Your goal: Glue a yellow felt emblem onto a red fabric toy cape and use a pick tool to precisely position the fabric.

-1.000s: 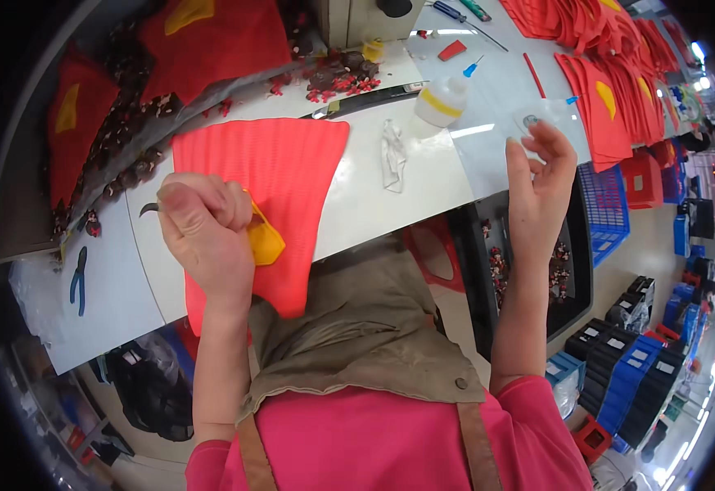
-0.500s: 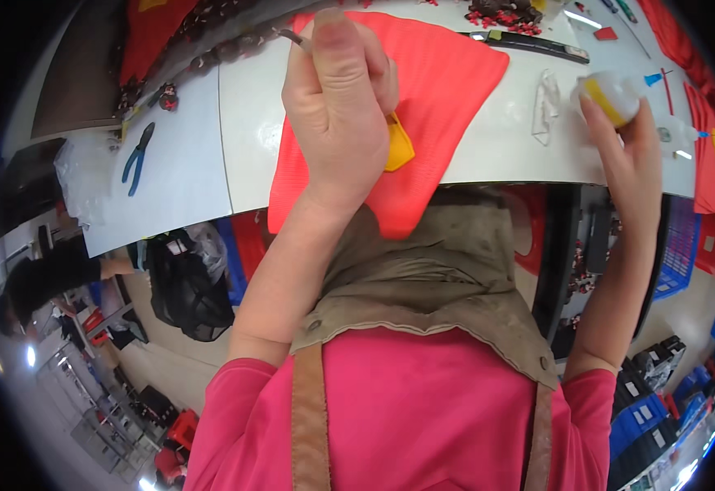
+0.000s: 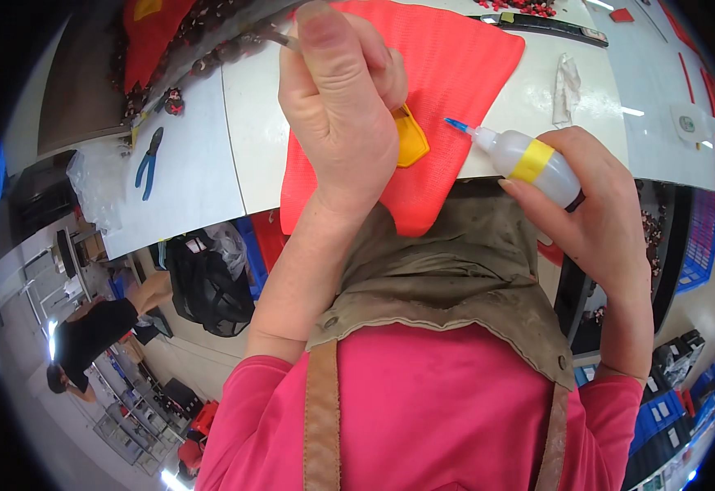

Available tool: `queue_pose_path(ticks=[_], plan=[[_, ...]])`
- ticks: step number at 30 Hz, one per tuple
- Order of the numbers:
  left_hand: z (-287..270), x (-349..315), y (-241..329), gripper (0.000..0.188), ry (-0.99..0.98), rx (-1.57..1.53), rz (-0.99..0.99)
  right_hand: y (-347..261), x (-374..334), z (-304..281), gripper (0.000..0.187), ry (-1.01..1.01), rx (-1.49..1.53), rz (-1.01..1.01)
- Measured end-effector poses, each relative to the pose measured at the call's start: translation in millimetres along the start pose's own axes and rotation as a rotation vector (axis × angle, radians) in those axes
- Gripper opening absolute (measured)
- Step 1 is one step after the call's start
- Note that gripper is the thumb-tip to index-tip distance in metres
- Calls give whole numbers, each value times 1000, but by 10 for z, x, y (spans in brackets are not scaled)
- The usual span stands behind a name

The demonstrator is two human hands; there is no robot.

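My left hand (image 3: pixel 337 106) is closed in a fist above a red ribbed fabric piece (image 3: pixel 464 57) on the table. A thin metal tool tip (image 3: pixel 282 38) juts from its left side; the rest is hidden inside the fist, so its kind cannot be told. Beside that hand, a yellow patch (image 3: pixel 414 141) shows on the red fabric. My right hand (image 3: pixel 595 196) grips a translucent squeeze bottle (image 3: pixel 566 180) with a yellow band. The bottle lies tilted, its blue needle tip (image 3: pixel 455 124) pointing left over the fabric's right edge.
Blue-handled pliers (image 3: pixel 148 164) and a clear plastic bag (image 3: pixel 95 192) lie at the left. A crumpled white tissue (image 3: pixel 566 90) and a black-and-green knife-like tool (image 3: pixel 545 28) sit to the right. Another bottle (image 3: pixel 693 124) stands at the far right. A person in black (image 3: pixel 99 335) is at far left.
My right hand has brought the squeeze bottle leftward from the right side to the fabric's edge, its tip swinging round to point left. My left hand keeps its fist over the fabric.
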State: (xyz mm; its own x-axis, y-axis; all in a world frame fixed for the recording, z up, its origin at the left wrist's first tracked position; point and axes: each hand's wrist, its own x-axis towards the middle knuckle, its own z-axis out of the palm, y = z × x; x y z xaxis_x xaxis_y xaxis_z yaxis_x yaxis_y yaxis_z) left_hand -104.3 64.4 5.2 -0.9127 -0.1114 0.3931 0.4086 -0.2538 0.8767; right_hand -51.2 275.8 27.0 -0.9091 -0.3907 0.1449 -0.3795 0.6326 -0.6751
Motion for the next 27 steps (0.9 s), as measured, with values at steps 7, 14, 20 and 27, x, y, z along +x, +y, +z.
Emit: queue_pose_path(ticks=[7,14,20,27], plan=[[-16,2,-14,51,4,-22,17,-50,83,61,32,6,-79,-53],[-19,1,-23,50,-4,-27,30,-75,118,71,32,-39,-121,-49],[-7,-8,-4,50,13,-33,16,-90,126,82,32,-22,-156,-67],[-13,-5,-7,51,6,-25,21,-107,124,93,31,-16,-161,-60]])
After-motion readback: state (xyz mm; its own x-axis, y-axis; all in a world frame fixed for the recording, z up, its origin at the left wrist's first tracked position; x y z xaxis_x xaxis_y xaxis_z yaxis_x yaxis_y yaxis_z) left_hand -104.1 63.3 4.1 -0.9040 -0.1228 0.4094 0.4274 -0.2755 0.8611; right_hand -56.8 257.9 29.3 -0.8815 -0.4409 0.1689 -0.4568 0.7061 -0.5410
